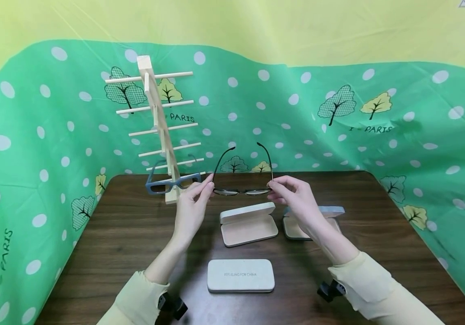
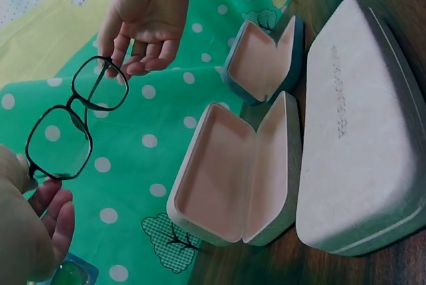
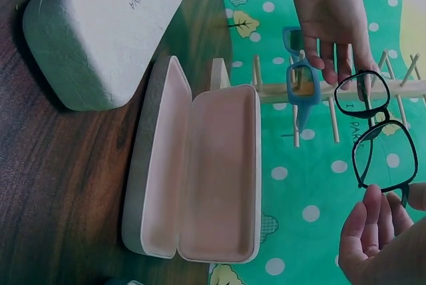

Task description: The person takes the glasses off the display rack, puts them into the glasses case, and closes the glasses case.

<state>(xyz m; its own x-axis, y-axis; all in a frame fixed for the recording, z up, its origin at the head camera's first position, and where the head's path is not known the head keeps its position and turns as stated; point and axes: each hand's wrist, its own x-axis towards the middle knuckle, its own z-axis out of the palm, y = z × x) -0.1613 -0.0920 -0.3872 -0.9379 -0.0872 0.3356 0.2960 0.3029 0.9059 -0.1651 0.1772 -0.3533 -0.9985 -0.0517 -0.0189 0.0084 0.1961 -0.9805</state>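
A pair of black-framed glasses [image 1: 240, 192] is held up above the table, temples unfolded and pointing toward the back. My left hand [image 1: 193, 205] pinches its left hinge end, and my right hand [image 1: 297, 198] pinches the right one. In the left wrist view both lenses of the glasses [image 2: 60, 142] show between the two hands. Below them stands an open white glasses case [image 1: 249, 224] with a pale pink lining [image 3: 219, 172]. Partly behind my right forearm is an open blue glasses case [image 1: 331, 211].
A closed white case [image 1: 241, 276] with printed lettering lies nearest me on the dark wooden table [image 1: 126, 262]. At the back left rises a wooden rack [image 1: 161, 122] with several crossbars. Blue glasses [image 1: 161, 186] hang on its lowest part, close to my left hand.
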